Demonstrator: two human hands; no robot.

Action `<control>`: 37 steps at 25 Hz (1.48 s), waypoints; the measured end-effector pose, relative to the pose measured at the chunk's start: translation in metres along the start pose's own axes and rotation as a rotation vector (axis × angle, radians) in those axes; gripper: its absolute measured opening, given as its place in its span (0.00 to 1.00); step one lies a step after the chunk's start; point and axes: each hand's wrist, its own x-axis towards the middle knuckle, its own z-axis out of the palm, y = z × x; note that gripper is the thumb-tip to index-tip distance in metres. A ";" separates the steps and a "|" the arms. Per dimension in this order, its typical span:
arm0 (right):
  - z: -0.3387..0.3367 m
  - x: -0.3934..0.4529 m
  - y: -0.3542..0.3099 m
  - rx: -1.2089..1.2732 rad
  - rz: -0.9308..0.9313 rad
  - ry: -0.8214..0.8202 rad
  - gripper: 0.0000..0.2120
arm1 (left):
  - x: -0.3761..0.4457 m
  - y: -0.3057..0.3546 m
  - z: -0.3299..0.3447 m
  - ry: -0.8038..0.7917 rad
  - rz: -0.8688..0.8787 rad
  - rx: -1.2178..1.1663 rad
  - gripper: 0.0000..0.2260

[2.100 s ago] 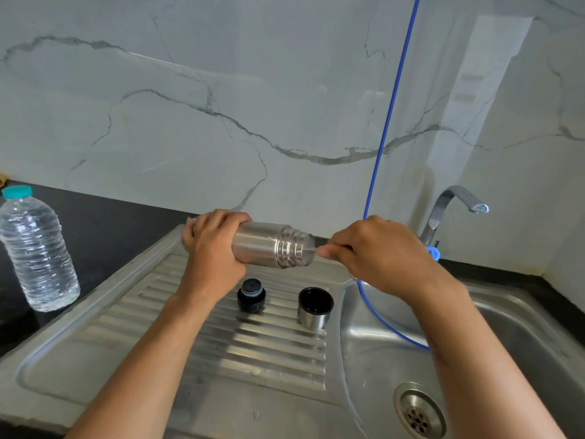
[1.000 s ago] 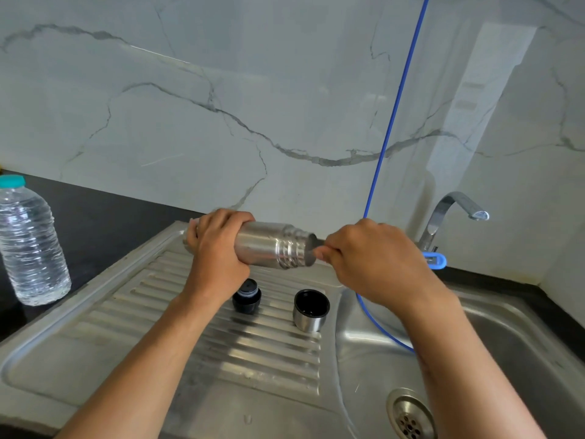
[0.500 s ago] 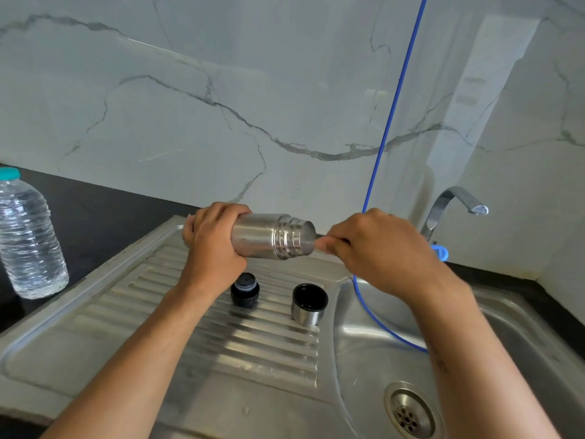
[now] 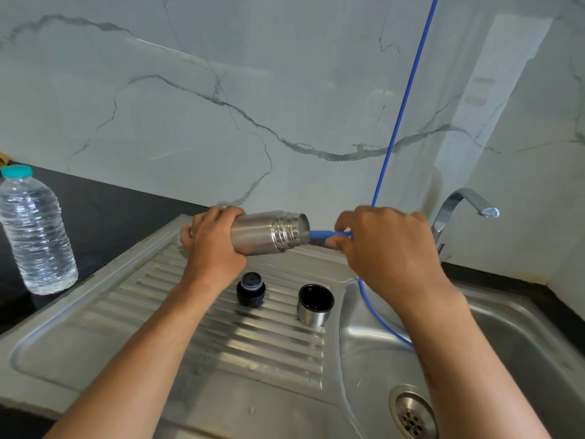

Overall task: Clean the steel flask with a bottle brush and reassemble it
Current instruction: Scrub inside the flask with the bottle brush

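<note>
The steel flask (image 4: 269, 233) is held horizontally above the ribbed drainboard (image 4: 221, 337), its threaded open mouth pointing toward 3 o'clock. The left hand (image 4: 212, 245) is clamped around the flask's base end. A blue bottle brush handle (image 4: 329, 234) enters the mouth; the brush head is hidden inside the flask. The right hand (image 4: 386, 248) is closed on that handle, just beside the mouth at 3 o'clock. The two hands are apart, with the flask neck and a short length of handle between them. On the drainboard at 6 o'clock from the flask stand the black stopper (image 4: 250, 289) and the steel cup lid (image 4: 315, 305), open side up, near each other but not touching. The sink basin (image 4: 373, 359) lies at 4 o'clock, with its drain (image 4: 413, 413) and the faucet (image 4: 465, 207) beyond. A blue hose (image 4: 405, 106) hangs into the basin. A plastic water bottle (image 4: 34, 232) stands on the dark surface (image 4: 104, 210) at 9 o'clock.
</note>
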 end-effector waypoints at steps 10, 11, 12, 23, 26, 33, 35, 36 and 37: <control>-0.009 -0.002 -0.001 0.501 0.216 -0.490 0.24 | 0.002 -0.001 -0.003 0.014 0.149 0.080 0.33; -0.009 -0.004 -0.006 0.292 0.156 -0.346 0.22 | 0.002 -0.001 -0.003 -0.019 0.091 0.055 0.33; -0.006 -0.005 -0.011 0.040 0.062 -0.148 0.20 | 0.002 -0.001 -0.003 -0.061 0.028 0.026 0.32; 0.002 0.000 0.005 0.477 0.113 -0.388 0.19 | 0.003 0.002 -0.004 -0.034 0.118 0.083 0.32; 0.000 -0.002 -0.010 -0.101 -0.151 0.002 0.14 | 0.001 0.002 -0.001 -0.145 -0.006 0.022 0.32; 0.012 0.004 0.013 1.057 0.296 -0.600 0.18 | 0.003 -0.002 -0.008 0.088 0.251 0.141 0.33; 0.013 0.004 0.004 0.529 0.144 -0.412 0.17 | 0.003 0.001 -0.006 0.048 0.189 0.133 0.33; 0.017 0.004 -0.003 0.170 0.083 -0.170 0.14 | 0.001 0.003 -0.004 0.013 0.123 0.112 0.33; 0.016 0.000 -0.014 -0.063 0.013 0.050 0.11 | -0.001 0.005 -0.002 -0.020 0.056 0.080 0.32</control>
